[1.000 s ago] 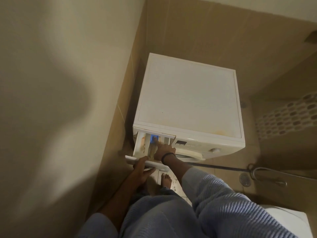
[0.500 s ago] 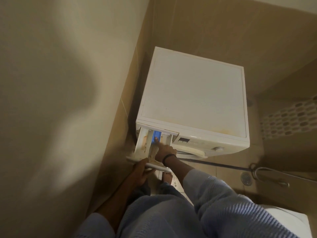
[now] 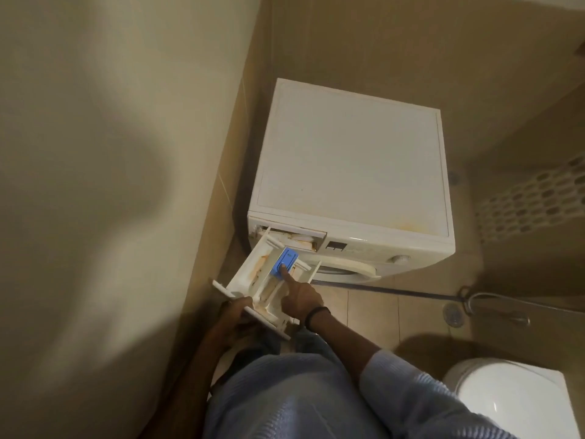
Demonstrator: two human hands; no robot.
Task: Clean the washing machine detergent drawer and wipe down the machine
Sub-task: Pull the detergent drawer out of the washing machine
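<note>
A white washing machine (image 3: 351, 166) stands in the corner, with orange stains along its front top edge. Its white detergent drawer (image 3: 253, 277) is out of the slot (image 3: 297, 237) and tilted toward me, its compartments streaked with orange residue. My left hand (image 3: 235, 315) grips the drawer's front panel from below. My right hand (image 3: 299, 297), with a dark band on the wrist, has its index finger pressed on the blue insert (image 3: 285, 259) in the drawer's middle; the other fingers are curled.
A beige tiled wall runs close along the machine's left side. A white toilet (image 3: 509, 403) sits at the lower right. A hose (image 3: 395, 291) and a floor drain (image 3: 453, 313) lie on the tiled floor to the right of the machine.
The drawer has come out of its slot and toward me, now held tilted in front of the machine. My right index finger stays on the blue insert.
</note>
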